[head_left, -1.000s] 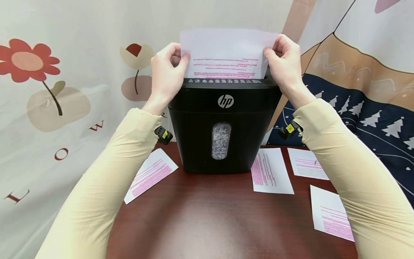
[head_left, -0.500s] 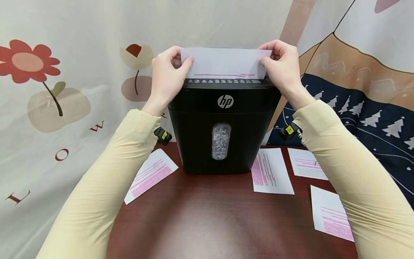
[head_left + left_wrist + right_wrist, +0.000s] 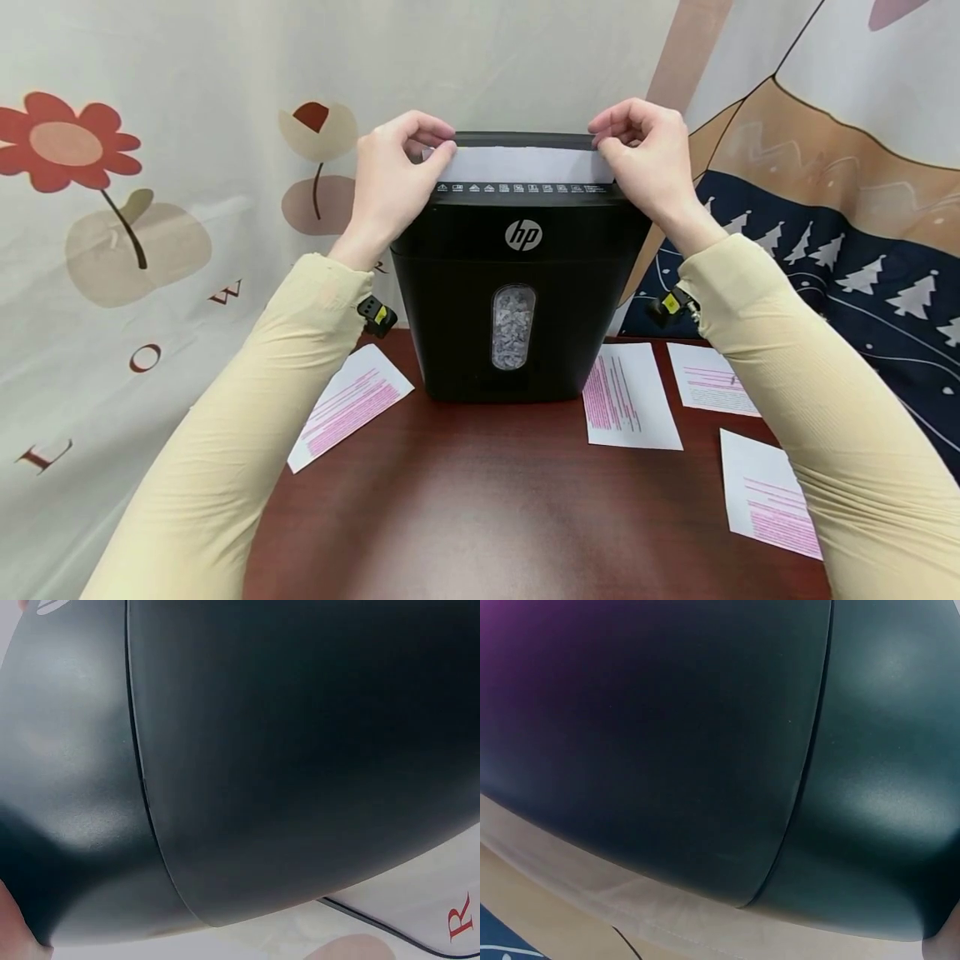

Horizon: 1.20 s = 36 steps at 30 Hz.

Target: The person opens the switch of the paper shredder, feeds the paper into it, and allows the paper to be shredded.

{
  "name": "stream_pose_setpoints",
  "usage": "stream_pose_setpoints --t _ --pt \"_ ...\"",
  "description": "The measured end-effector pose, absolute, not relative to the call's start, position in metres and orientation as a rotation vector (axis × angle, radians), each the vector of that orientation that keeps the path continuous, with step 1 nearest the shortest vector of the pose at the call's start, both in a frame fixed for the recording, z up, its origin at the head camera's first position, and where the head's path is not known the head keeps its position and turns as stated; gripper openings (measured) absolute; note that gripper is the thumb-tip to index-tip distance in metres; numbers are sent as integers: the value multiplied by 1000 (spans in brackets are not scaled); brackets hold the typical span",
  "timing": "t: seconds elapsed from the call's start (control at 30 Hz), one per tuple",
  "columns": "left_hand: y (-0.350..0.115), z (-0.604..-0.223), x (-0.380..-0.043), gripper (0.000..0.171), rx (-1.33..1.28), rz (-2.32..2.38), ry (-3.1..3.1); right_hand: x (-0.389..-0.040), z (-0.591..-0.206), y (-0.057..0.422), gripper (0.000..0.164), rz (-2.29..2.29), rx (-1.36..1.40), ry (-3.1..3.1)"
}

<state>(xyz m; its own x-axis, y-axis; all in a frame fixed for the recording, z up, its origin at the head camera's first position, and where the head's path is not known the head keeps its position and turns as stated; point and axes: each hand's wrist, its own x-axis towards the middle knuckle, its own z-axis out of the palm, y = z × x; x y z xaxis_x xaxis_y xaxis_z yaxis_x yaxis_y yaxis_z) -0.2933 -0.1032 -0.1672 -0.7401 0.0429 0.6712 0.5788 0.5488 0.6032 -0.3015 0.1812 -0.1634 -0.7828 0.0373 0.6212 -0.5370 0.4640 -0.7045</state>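
A sheet of paper (image 3: 525, 165) stands in the top slot of a black HP paper shredder (image 3: 465, 317), with only a narrow white strip above the front rim. My left hand (image 3: 393, 175) is at the strip's left end, its thumb overlapping the paper and its fingers above the top edge. At the right end is my right hand (image 3: 654, 167), thumb at the paper's corner and fingers bent above it. Both wrist views are mostly filled by the shredder's dark body (image 3: 300, 750); little of either hand shows there.
The shredder stands on a dark wooden table (image 3: 480, 500). One printed sheet (image 3: 352, 408) lies to its left. To its right lie a near sheet (image 3: 632, 396), a farther sheet (image 3: 712, 379) and a sheet partly under the right sleeve (image 3: 768, 500). A printed curtain (image 3: 187, 167) hangs behind.
The paper has sunk down into the shredder slot, its printed lines now out of sight. Both hands have lowered slightly with it and come a little inward, fingers now above its top edge.
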Motion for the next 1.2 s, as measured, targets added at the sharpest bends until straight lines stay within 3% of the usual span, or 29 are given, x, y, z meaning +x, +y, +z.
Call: stream_pose_setpoints --t 0.6,1.2 --pt "-99 -175 -290 23 -603 -1064 -2187 -285 -172 190 22 1136 463 -2210" --pt "-95 -210 -251 24 -898 -743 -1867 -240 -203 211 33 881 564 -2050"
